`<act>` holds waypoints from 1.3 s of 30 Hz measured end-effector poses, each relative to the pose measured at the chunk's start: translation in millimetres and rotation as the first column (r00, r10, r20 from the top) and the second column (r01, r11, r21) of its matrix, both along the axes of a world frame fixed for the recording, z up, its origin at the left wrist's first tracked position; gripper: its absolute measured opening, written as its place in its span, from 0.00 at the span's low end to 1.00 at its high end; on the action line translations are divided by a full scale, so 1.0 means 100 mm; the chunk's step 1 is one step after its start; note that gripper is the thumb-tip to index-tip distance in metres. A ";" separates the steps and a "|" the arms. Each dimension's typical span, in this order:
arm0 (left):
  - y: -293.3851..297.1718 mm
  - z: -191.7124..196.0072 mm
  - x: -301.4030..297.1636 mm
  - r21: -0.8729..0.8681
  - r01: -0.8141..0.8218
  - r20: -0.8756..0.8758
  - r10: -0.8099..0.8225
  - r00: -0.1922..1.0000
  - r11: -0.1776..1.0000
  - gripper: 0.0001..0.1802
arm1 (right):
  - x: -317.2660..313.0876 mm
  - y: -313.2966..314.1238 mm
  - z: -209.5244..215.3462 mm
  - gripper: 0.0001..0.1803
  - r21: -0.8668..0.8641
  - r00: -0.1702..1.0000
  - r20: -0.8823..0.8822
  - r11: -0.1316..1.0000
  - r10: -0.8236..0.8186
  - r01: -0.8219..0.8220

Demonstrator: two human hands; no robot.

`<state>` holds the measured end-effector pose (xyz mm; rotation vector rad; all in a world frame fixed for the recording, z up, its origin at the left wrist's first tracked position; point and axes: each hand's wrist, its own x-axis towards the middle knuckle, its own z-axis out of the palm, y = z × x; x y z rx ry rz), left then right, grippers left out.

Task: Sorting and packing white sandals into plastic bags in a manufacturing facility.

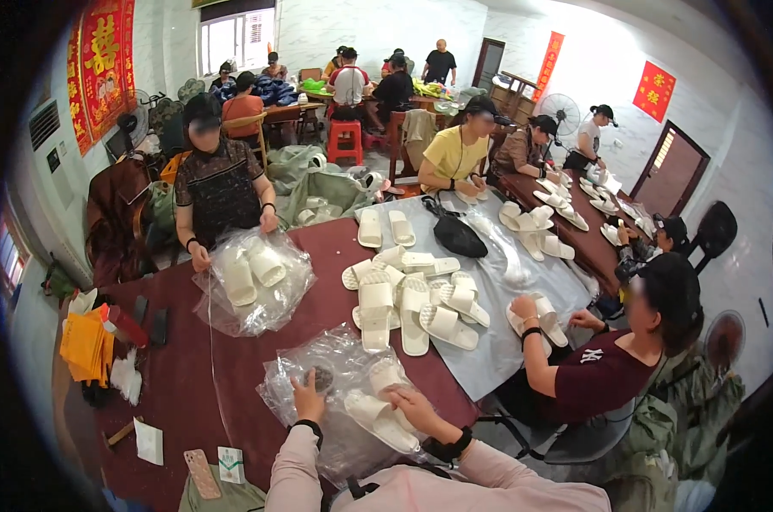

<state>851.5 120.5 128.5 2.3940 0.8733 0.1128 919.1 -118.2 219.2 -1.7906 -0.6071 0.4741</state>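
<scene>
A pair of cream slippers (371, 411) lies on a clear plastic bag (284, 384) at the near edge of the table. My right hand (416, 411) is on the slippers from the right, its fingers bent over the strap part; the fingertips are partly hidden. To the left, my left hand (308, 401) rests over the bag with its fingers apart. Beside its fingertips is a small round grey thing (320, 378), whose kind I cannot make out. The bag's crumpled film spreads around both hands.
A pile of cream slippers (412, 299) lies ahead on the dark red table (190, 375). Across from me, a person (220, 179) handles bagged slippers (254, 269). Another person (617, 341) sits at the right with slippers. A phone (202, 474) and orange packets (87, 346) are at the left.
</scene>
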 end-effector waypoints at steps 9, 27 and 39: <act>0.13 -0.13 -0.01 0.075 0.065 0.194 -0.078 0.978 0.995 0.37 | -0.03 -0.16 0.09 0.14 0.064 0.997 -0.060 0.996 -0.058 0.061; -0.43 0.06 -0.31 0.208 0.300 0.367 -0.359 0.858 0.931 0.52 | 0.04 -0.22 0.24 0.18 0.135 0.914 -0.376 0.966 -0.155 0.219; -1.38 0.64 -0.30 -0.241 0.398 0.384 -0.290 0.877 0.885 0.55 | -0.17 0.17 0.17 0.17 0.392 0.821 -0.566 0.853 -0.072 0.345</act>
